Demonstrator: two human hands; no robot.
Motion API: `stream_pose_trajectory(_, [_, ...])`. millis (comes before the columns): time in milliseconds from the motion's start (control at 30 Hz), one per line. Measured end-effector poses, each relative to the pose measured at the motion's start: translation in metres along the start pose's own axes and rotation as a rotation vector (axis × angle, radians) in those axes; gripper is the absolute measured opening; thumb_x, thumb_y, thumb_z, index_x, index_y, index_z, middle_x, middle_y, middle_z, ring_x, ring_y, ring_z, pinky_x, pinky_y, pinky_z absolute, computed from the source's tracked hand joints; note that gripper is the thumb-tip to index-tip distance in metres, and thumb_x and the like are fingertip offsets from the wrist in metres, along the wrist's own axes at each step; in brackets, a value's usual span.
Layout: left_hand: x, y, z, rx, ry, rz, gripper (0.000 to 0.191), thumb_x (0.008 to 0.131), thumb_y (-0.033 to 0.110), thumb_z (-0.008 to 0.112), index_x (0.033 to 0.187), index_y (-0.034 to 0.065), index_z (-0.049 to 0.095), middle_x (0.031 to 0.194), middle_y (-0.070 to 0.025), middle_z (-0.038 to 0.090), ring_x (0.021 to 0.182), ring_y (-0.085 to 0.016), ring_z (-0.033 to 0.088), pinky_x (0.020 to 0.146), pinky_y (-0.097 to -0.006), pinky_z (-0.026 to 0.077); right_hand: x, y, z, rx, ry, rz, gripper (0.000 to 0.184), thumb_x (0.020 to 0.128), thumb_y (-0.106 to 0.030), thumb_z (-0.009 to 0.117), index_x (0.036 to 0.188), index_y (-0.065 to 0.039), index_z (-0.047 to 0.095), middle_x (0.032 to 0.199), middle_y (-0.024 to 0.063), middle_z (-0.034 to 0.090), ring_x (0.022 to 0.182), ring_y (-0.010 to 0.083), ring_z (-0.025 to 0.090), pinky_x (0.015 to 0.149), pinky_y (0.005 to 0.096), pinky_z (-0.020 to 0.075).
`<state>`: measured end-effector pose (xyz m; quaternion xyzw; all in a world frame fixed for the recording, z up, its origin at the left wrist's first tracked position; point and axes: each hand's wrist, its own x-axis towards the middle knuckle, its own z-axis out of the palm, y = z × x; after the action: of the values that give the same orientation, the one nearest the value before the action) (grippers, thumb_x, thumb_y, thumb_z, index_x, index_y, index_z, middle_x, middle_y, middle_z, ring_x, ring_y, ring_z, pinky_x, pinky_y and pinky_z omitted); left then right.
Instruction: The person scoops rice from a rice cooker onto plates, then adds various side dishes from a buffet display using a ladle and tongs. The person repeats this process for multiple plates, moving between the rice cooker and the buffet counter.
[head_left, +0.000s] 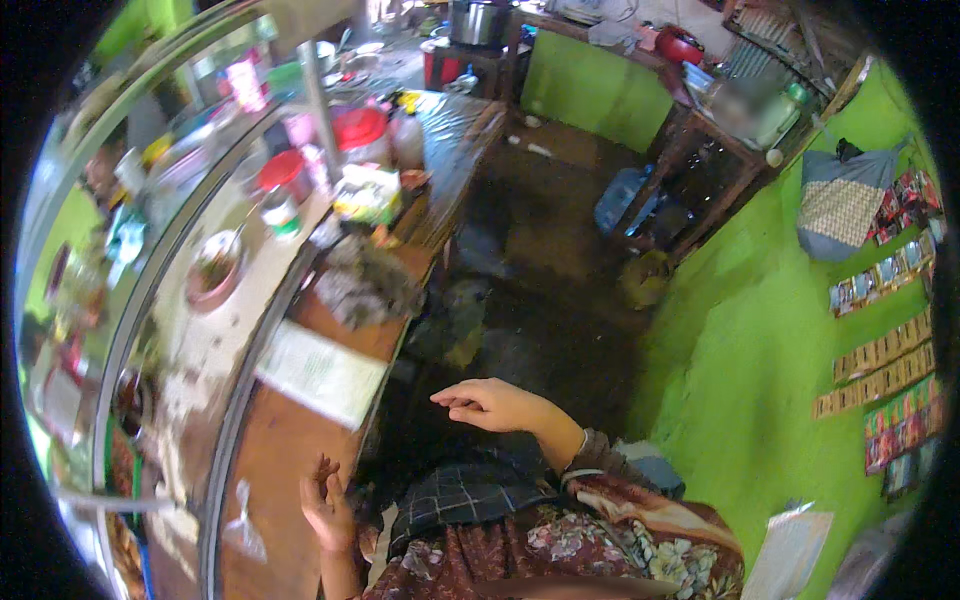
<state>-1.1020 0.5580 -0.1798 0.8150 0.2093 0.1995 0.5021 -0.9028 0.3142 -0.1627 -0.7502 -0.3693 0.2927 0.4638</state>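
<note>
My left hand (330, 510) is raised at the edge of the brown wooden counter (277, 442), palm turned up and fingers slightly curled, with nothing in it. Nearest to it on the counter lies a small knotted clear plastic bag (246, 529). My right hand (484, 405) hangs in the air over the dark floor, its fingers stretched out and its thumb apart, holding nothing. A white printed sheet (322, 371) lies flat on the counter ahead of my left hand. Beyond the sheet sits a crumpled grey cloth (367, 281).
A glass display case (247, 397) runs along the left, with a bowl of food (216, 270) inside. Red-lidded tubs (360, 131) stand farther along. A green wall (750, 375) with hanging sachet strips (885, 274) bounds the right. A wooden cabinet (675, 187) stands ahead.
</note>
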Motion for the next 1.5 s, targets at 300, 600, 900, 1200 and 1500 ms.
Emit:
stream_pose_trajectory(300, [0.239,0.038,0.296,-0.380,-0.561,-0.080,0.057,0.092,0.047,0.037,0.115,-0.0024,0.051,0.101,-0.0151,0.057,0.092,-0.022,0.058,0.080,-0.0325,0.046,-0.027,0.154,-0.324,-0.376,0.708,0.289,0.030,0.085,-0.018,0.057,0.113,-0.007,0.058,0.104,0.0098,0.063,0.092,0.0190,0.061,0.081,0.0284,0.0469])
stream_pose_trajectory(600, [0.435,0.246,0.679,0.134,-1.371,0.774,0.049,0.084,0.033,0.056,0.124,0.0084,0.045,0.106,-0.0194,0.054,0.094,-0.037,0.055,0.082,-0.0435,0.046,-0.099,0.296,-0.475,-0.004,0.811,0.833,0.039,0.085,-0.031,0.057,0.119,-0.011,0.055,0.113,0.0126,0.059,0.104,0.0252,0.057,0.087,0.0344,0.0443])
stream_pose_trajectory(900, [0.557,0.515,0.882,-0.459,-1.360,1.092,0.042,0.083,0.023,0.058,0.120,0.0061,0.048,0.100,-0.0155,0.054,0.088,-0.033,0.057,0.076,-0.0386,0.048,0.021,0.339,-0.786,-0.156,1.022,0.444,0.041,0.085,-0.028,0.056,0.117,-0.004,0.053,0.118,0.0159,0.056,0.111,0.0265,0.052,0.092,0.0358,0.0403])
stream_pose_trajectory(1200, [0.778,0.511,0.961,-0.064,-1.010,0.747,0.040,0.077,0.022,0.065,0.112,0.0051,0.054,0.100,-0.0175,0.060,0.092,-0.032,0.059,0.080,-0.0386,0.047,0.133,0.313,-1.039,-0.183,0.724,0.385,0.035,0.083,-0.021,0.057,0.116,-0.009,0.055,0.114,0.0151,0.056,0.106,0.0269,0.054,0.086,0.0361,0.0438])
stream_pose_trajectory(1500, [1.125,0.527,1.100,0.116,-0.317,0.727,0.041,0.079,0.023,0.062,0.118,0.0108,0.053,0.104,-0.0118,0.057,0.098,-0.027,0.056,0.084,-0.0369,0.046,0.354,0.361,-1.365,-0.662,0.728,0.084,0.039,0.082,-0.024,0.059,0.120,-0.014,0.053,0.125,0.0171,0.047,0.111,0.0314,0.050,0.092,0.0375,0.0415])
